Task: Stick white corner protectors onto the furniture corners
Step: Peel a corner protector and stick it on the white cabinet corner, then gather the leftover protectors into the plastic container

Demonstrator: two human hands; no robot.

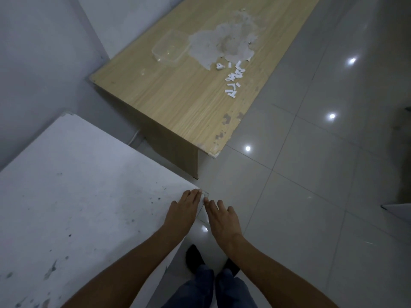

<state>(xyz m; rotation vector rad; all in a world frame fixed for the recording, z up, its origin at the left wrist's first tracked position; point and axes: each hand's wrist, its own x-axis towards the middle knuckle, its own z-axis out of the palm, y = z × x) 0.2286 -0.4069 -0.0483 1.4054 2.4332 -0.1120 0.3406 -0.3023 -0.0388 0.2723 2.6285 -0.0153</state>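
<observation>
Glossy grey floor tiles [311,196] surround a scuffed white worktop [77,207]; left hand [182,210] and right hand [222,218], fingers straight, press its translucent corner protector [206,194].

Dim, bluish wide-angle view; ceiling lamps glare on glossy floor [311,174].

corner protector [206,194] — pale, seated on white table's near corner | spare protectors [234,80] — scattered on wooden desk
</observation>
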